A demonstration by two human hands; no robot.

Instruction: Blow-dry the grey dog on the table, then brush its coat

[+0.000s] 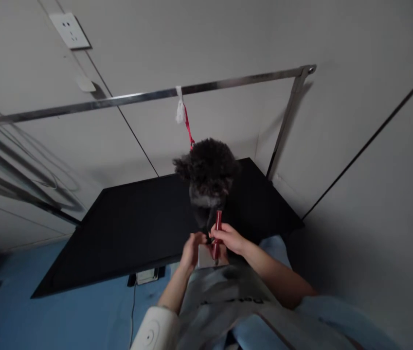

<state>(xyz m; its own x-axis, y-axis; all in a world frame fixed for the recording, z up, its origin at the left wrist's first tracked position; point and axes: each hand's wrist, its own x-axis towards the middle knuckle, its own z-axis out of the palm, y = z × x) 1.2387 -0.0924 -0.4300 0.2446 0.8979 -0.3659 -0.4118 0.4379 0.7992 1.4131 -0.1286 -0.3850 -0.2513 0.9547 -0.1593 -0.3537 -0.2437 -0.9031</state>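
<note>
A dark, curly-haired dog is on a black table, facing me, its head upright. My right hand is closed around a slim red handheld tool with a greyish lower end; its exact kind is unclear. Just to the left, my left hand has its fingers curled at the dog's dark front paw, which is partly hidden between the hands. Below them lies a pale rectangular patch against my grey apron.
A metal bar spans above the table, with a white tie and a red leash running down to the dog. Walls stand behind and to the right. A cable hangs below the table's front edge, over the blue floor.
</note>
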